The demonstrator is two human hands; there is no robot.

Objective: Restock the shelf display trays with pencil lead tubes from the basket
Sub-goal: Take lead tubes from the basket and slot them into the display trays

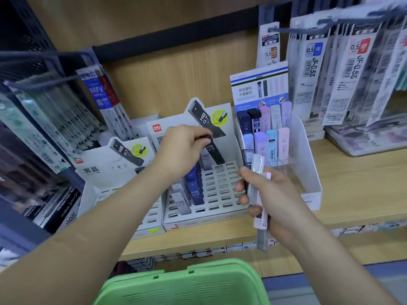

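- Left grip (182,148), centre of frame: thumb and fingertips pinch the top end of one dark tube (215,154). The tube is tilted, with its lower end over the back rows of the slotted tray (220,194).
- Right grip (273,201), right of centre: fingers are curled round a bundle of tubes (257,183), grey, pink and at least one dark. They stand roughly upright and the ends stick out above and below my fist.
- Handling, my read: light, stiff plastic cases with smooth sides, so likely slippery. The leads inside are brittle, so no dropping.
- Best hold is the top third, across the flat faces. That leaves the bottom end free to find a slot.
- The bundle is the risk. If I loosen it to peel one off, the rest could slide out.
- Tray: blue and grey tubes stand in its left columns, and most slots to the right are open.
- The clear tray (308,164) at right holds pastel tubes at the back. Its front is see-through, so the edge is easy to misjudge.
- Room: wooden shelf (356,179), hanging refill packs (352,73) upper right, more packs at left. Green basket (187,285) at bottom centre, contents not visible.
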